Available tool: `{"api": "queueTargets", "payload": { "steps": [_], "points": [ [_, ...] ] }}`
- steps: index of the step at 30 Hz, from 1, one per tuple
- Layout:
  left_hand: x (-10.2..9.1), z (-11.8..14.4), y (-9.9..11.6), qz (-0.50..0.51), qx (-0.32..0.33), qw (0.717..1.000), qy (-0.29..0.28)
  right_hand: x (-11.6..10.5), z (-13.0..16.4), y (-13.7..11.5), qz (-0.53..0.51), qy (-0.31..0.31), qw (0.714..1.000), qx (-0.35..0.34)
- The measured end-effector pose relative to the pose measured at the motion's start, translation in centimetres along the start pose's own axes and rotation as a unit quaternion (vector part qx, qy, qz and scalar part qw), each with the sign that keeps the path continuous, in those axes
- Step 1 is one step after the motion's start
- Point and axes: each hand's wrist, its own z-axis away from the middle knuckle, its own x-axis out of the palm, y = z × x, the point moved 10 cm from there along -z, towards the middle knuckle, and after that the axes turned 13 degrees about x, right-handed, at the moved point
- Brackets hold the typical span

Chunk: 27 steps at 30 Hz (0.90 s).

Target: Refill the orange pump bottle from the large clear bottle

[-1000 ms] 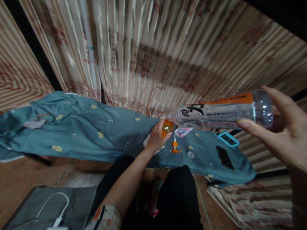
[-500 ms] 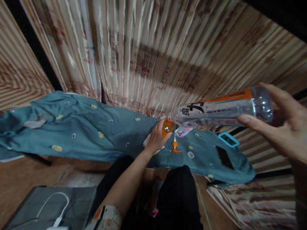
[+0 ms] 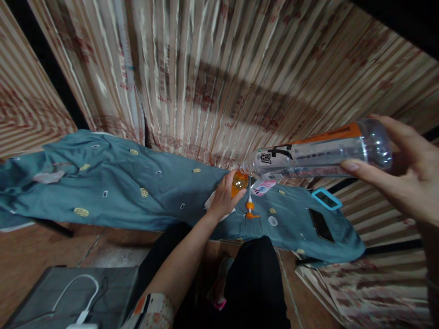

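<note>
A teal cloth (image 3: 137,192) with small gold motifs covers the table, and striped, shiny curtains (image 3: 212,77) hang right behind it. A reddish floor (image 3: 41,256) runs below, with a grey box (image 3: 61,292) and a white cable (image 3: 82,292) at the lower left. On the cloth lie an orange pump head (image 3: 250,209), a white cap (image 3: 273,221), a dark phone (image 3: 321,225) and a blue-framed device (image 3: 326,199).

Now the hands. The left hand (image 3: 222,198) wraps its grip closed around a small orange bottle (image 3: 239,181), holding it upright on the cloth. The right hand (image 3: 404,178) has thumb and fingers clamped on the base end of a clear plastic bottle (image 3: 315,155) with an orange-edged label, tipped nearly level. Its neck sits right at the orange bottle's mouth; whether they touch is unclear.
</note>
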Motion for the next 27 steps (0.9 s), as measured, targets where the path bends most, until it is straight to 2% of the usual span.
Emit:
{"api": "queueTargets", "payload": {
  "steps": [2,6,11,27],
  "points": [
    [0.0,0.0,0.0,0.001,0.001,1.000,0.000,-0.3,-0.1,-0.3,0.014,0.016,1.000,-0.014],
    [0.0,0.0,0.0,-0.001,0.005,1.000,0.004,0.3,-0.6,-0.2,-0.013,-0.021,1.000,-0.003],
    [0.0,0.0,0.1,-0.003,0.007,1.000,0.002,-0.1,-1.3,-0.4,0.020,0.004,1.000,-0.017],
    [0.0,0.0,0.0,-0.009,0.007,1.000,0.002,0.3,-2.5,-1.0,0.040,-0.023,0.999,-0.029]
  ]
}}
